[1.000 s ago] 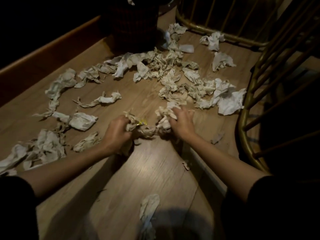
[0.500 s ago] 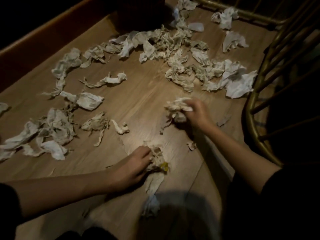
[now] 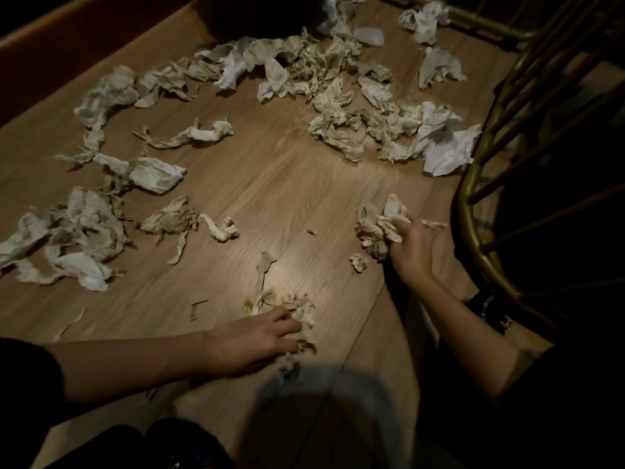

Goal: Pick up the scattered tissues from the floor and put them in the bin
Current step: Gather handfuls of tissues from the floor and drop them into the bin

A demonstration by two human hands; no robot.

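Observation:
Crumpled white tissues lie all over the wooden floor [image 3: 287, 184]: a big heap [image 3: 338, 62] at the back, a cluster [image 3: 88, 231] at the left, a twisted one [image 3: 199, 133] in between. My right hand [image 3: 411, 247] is shut on a wad of tissues [image 3: 373, 225], low over the floor at the right. My left hand [image 3: 253, 340] lies near the front on another wad [image 3: 301, 316], fingers curled over it. The dark bin [image 3: 257, 15] stands at the back, mostly lost in shadow.
A brass-railed chair frame [image 3: 473, 198] curves close to my right hand. A dark wooden skirting [image 3: 67, 32] runs along the left. A small scrap [image 3: 358, 262] lies by my right hand, another tissue [image 3: 223, 228] mid-floor. My shadow [image 3: 321, 418] covers the front floor.
My hands have separated: the left pulled back toward me with its wad and now rests on tissues at the front, the right shifted right with its wad.

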